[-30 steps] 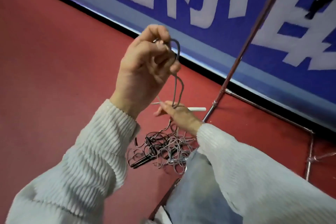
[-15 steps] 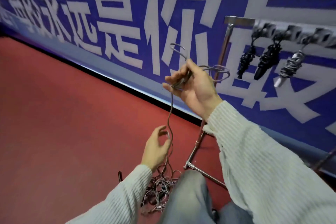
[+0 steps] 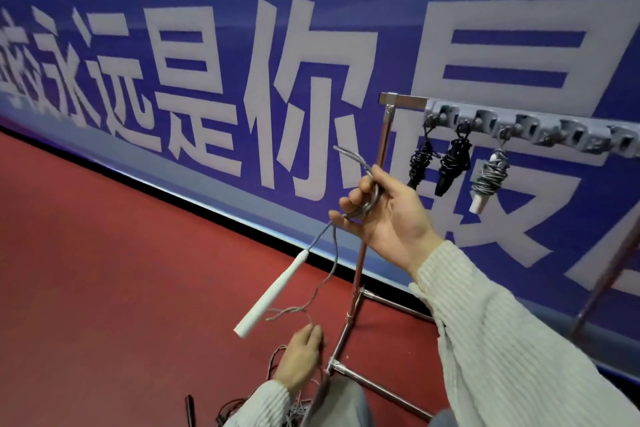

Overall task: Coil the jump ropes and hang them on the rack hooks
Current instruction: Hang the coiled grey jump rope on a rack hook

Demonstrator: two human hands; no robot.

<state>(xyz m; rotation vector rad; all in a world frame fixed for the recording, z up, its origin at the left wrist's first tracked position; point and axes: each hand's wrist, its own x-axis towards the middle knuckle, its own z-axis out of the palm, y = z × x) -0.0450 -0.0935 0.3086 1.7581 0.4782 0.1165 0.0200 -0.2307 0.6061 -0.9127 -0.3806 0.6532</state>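
Up by the rack (image 3: 388,135), the right hand (image 3: 388,215) grips loops of grey rope (image 3: 370,199), its white handle (image 3: 272,291) dangling. Lower down, the left hand (image 3: 299,355) pinches the trailing cord above a tangle (image 3: 277,406) on the red floor (image 3: 104,270). Three coiled ropes (image 3: 455,163) hang from hooks.

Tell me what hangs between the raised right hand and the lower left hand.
In the head view, a grey rope and its dangling white handle.

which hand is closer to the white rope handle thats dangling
Left. The left hand is low, just right of and below the bottom end of the white handle. The right hand is raised up and right of its top end, gripping grey rope coils.
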